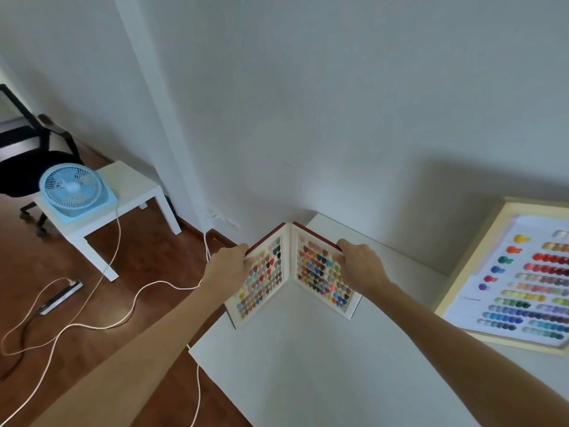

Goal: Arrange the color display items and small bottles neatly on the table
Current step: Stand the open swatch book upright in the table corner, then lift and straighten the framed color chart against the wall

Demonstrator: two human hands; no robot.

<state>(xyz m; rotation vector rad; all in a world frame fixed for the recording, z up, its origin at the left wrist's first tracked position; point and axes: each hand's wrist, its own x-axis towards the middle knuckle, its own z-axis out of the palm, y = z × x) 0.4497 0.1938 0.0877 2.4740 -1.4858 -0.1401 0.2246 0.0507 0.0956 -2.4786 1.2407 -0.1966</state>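
Observation:
A red-covered colour swatch book (291, 274) stands upright and open like a V at the far left corner of the white table (323, 365). Both inner pages carry rows of small coloured chips. My left hand (228, 265) grips the outer edge of the left cover. My right hand (360, 263) grips the outer edge of the right cover. A large flat colour chart (520, 278) in a pale yellow frame lies at the table's right side. No small bottles are in view.
The white wall runs right behind the book. Left of the table, on the wooden floor, stands a low white side table (123, 192) with a blue fan (74, 189). White cables and a power strip (60, 297) lie on the floor. A black chair (27, 155) is at far left.

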